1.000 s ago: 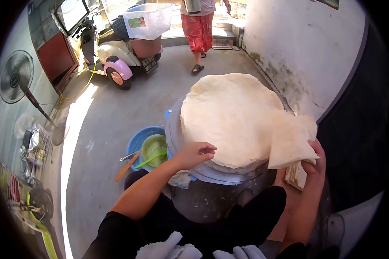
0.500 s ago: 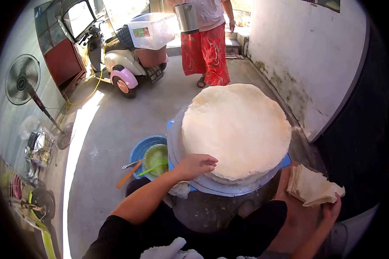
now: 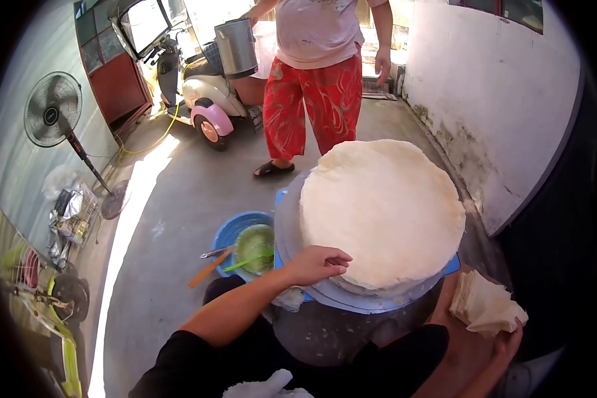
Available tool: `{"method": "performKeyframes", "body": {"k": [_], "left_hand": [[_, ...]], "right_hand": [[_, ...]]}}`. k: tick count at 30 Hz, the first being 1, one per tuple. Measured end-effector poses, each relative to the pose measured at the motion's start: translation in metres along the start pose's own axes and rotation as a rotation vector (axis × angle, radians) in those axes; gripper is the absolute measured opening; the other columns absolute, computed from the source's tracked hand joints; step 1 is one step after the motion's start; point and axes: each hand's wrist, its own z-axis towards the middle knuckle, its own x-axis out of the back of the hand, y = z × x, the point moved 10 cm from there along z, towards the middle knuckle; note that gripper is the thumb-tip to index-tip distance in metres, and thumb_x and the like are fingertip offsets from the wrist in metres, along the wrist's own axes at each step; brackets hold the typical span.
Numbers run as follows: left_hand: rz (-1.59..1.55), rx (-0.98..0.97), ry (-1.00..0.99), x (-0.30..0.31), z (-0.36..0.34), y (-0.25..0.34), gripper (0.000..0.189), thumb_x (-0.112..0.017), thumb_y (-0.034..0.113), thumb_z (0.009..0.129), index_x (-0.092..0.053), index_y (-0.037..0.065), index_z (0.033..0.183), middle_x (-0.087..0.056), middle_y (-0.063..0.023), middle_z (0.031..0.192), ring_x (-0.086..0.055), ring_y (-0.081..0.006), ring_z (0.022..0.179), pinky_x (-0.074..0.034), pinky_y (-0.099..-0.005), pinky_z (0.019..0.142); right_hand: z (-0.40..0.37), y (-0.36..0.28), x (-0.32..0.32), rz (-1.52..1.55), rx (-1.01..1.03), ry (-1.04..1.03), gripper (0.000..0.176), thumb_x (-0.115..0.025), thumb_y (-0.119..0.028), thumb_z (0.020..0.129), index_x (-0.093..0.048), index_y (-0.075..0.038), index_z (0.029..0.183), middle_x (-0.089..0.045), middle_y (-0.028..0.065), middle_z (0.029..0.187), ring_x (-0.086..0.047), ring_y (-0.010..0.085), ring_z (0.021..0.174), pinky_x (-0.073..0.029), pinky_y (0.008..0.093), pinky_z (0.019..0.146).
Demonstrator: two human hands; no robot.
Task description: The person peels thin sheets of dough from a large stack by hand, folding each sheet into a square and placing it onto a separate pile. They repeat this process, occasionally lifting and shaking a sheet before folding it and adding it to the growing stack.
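A thick round stack of thin pale dough sheets [image 3: 385, 212] lies on a round grey board [image 3: 288, 219] in front of me. My left hand [image 3: 320, 265] rests at its near left edge, fingers loosely bent with a gap to the thumb and nothing between them. Down at the right, my right hand [image 3: 509, 341] grips the outer edge of a folded bundle of thin dough sheets [image 3: 487, 304]. Its fingers are partly hidden under the bundle, which sits over a brown surface [image 3: 452, 345].
A blue basin [image 3: 227, 232] holds a green bowl [image 3: 253, 247] and utensils, left of the board. A person in red trousers [image 3: 312, 106] stands ahead with a metal container [image 3: 236, 50]. Behind is a scooter [image 3: 209, 99]; a fan [image 3: 53, 109] stands left, a wall [image 3: 484, 86] right.
The person ahead has stepped closer, and the metal container has moved left and down. My view has shifted slightly left. Both my hands keep nearly the same pose.
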Motion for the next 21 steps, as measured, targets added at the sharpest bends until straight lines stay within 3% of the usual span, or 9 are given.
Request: {"method": "performKeyframes", "body": {"k": [7, 11, 13, 14, 16, 18, 19, 21], "left_hand": [[0.002, -0.031, -0.005, -0.001, -0.002, 0.004, 0.034, -0.067, 0.013, 0.094, -0.063, 0.0, 0.126, -0.071, -0.0125, 0.11, -0.067, -0.0161, 0.101, -0.054, -0.0295, 0.089], [-0.006, -0.004, -0.021, 0.002, -0.004, 0.002, 0.034, -0.067, 0.013, 0.095, -0.063, 0.003, 0.127, -0.07, -0.0112, 0.114, -0.065, -0.0142, 0.106, -0.052, -0.0285, 0.093], [0.151, -0.051, 0.003, 0.002, -0.002, 0.014, 0.033, -0.067, 0.013, 0.093, -0.064, -0.001, 0.123, -0.072, -0.0129, 0.108, -0.068, -0.0169, 0.098, -0.054, -0.0302, 0.089], [0.039, -0.022, 0.031, 0.003, -0.003, 0.009, 0.034, -0.067, 0.015, 0.093, -0.064, -0.002, 0.122, -0.072, -0.0121, 0.107, -0.068, -0.0152, 0.098, -0.054, -0.0311, 0.088], [0.111, -0.024, 0.015, 0.003, 0.0, 0.001, 0.033, -0.067, 0.009, 0.092, -0.064, -0.002, 0.123, -0.072, -0.0115, 0.108, -0.067, -0.015, 0.098, -0.054, -0.0292, 0.087], [0.0, 0.037, 0.037, 0.001, -0.004, 0.004, 0.032, -0.068, 0.006, 0.091, -0.065, 0.0, 0.123, -0.072, -0.0112, 0.108, -0.067, -0.0152, 0.099, -0.054, -0.0272, 0.086], [0.025, 0.054, 0.043, 0.001, -0.006, 0.009, 0.032, -0.068, 0.007, 0.091, -0.065, 0.001, 0.123, -0.072, -0.0108, 0.108, -0.067, -0.015, 0.099, -0.053, -0.0272, 0.086], [0.025, 0.054, 0.014, -0.001, -0.005, 0.01, 0.032, -0.067, 0.006, 0.091, -0.065, 0.0, 0.122, -0.072, -0.0106, 0.108, -0.067, -0.0151, 0.1, -0.053, -0.0273, 0.087]], "right_hand": [[0.008, 0.003, 0.032, 0.014, -0.037, 0.028, 0.051, -0.057, -0.018, 0.094, -0.046, 0.0, 0.14, -0.056, 0.0142, 0.138, -0.054, 0.0279, 0.127, -0.041, 0.0412, 0.11], [0.022, 0.007, 0.054, 0.034, -0.08, -0.047, 0.052, -0.054, -0.023, 0.096, -0.045, -0.004, 0.143, -0.054, 0.0132, 0.142, -0.051, 0.0309, 0.132, -0.039, 0.0466, 0.113], [-0.01, -0.002, 0.015, 0.019, -0.066, -0.076, 0.05, -0.056, -0.017, 0.095, -0.045, 0.001, 0.141, -0.054, 0.0141, 0.141, -0.052, 0.0276, 0.13, -0.04, 0.0424, 0.112], [-0.01, -0.007, 0.022, -0.016, -0.007, -0.083, 0.05, -0.056, -0.016, 0.095, -0.046, 0.0, 0.141, -0.055, 0.0142, 0.141, -0.052, 0.0278, 0.131, -0.04, 0.0427, 0.114], [-0.021, -0.015, 0.05, 0.033, 0.081, 0.198, 0.045, -0.059, -0.009, 0.092, -0.051, 0.0, 0.136, -0.06, 0.0139, 0.134, -0.059, 0.0275, 0.122, -0.047, 0.0404, 0.107], [-0.028, -0.021, 0.057, 0.004, 0.145, 0.271, 0.039, -0.061, -0.005, 0.091, -0.056, 0.0, 0.129, -0.063, 0.0124, 0.129, -0.062, 0.028, 0.117, -0.052, 0.0402, 0.1], [-0.036, -0.02, 0.058, 0.041, 0.134, 0.408, 0.039, -0.061, -0.005, 0.09, -0.056, -0.001, 0.128, -0.064, 0.0118, 0.125, -0.063, 0.028, 0.113, -0.053, 0.0409, 0.098], [-0.032, -0.02, 0.052, 0.056, 0.123, 0.436, 0.034, -0.062, -0.005, 0.09, -0.058, -0.002, 0.124, -0.065, 0.0118, 0.118, -0.065, 0.028, 0.107, -0.055, 0.0418, 0.094]]}}
